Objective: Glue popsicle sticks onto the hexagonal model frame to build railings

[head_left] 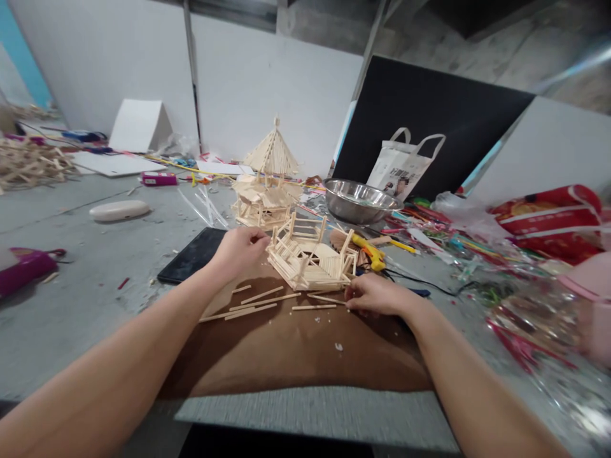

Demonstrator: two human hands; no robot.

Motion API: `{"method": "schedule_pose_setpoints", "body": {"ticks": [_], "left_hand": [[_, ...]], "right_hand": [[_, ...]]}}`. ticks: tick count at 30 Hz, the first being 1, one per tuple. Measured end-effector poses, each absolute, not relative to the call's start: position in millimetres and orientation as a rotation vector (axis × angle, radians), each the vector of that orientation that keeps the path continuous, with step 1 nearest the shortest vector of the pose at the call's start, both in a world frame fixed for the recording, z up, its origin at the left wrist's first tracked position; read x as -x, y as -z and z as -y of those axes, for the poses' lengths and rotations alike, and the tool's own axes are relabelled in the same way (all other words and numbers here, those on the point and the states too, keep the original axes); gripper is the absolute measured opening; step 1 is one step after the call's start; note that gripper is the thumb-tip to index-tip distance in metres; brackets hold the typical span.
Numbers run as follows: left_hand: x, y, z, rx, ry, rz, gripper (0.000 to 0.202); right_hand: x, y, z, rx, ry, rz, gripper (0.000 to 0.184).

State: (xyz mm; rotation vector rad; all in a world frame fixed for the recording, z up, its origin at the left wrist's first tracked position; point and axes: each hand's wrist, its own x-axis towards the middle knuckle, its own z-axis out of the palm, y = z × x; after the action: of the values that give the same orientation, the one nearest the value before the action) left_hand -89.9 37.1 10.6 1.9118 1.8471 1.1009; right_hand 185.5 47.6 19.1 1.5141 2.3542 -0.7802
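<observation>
A many-sided open frame of pale wooden sticks (321, 270), with upright posts and a slatted floor, sits on a brown mat (305, 346). My left hand (241, 249) is closed at the frame's left side, its fingertips by the edge; what they hold, if anything, is hidden. By the front right corner, my right hand (375, 296) has its fingers pinched together low over the mat, close to the end of a thin stick (327, 299). Whether it grips that stick is unclear. Several loose sticks (252, 310) lie in front of the frame.
Behind stands a stick pavilion (272, 168) with a pointed roof. A black tablet-like slab (191, 256) lies left, a yellow glue gun (371, 253) right. Further back are a metal bowl (360, 202) and a white bag (403, 166). Plastic-wrapped clutter (534, 324) covers the right side.
</observation>
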Motion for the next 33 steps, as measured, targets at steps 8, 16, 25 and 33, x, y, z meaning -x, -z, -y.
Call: {"method": "schedule_pose_setpoints", "body": {"ticks": [8,16,25,33], "left_hand": [[88.8,-13.0,-31.7,-2.186,-1.001,-1.853,0.028],[81.5,-3.1,-29.2,-2.368,-1.082,-1.713,0.026],[65.7,1.6,-23.7,-2.682,-1.076,-1.36,0.039],[55.5,7.8,-35.5,-2.552,-1.044,-1.43,0.039]], "right_hand": [[-164.8,-33.0,-23.7,-1.292,0.403,-2.659,0.023],[-149.3,-11.4,-16.4,-1.228,0.085,-2.705,0.019],[-168.3,-36.3,-21.5,-1.286,-0.195,-3.088,0.018],[-168.1,-17.1,-39.7,-1.274,-0.922,-3.179,0.016]]}}
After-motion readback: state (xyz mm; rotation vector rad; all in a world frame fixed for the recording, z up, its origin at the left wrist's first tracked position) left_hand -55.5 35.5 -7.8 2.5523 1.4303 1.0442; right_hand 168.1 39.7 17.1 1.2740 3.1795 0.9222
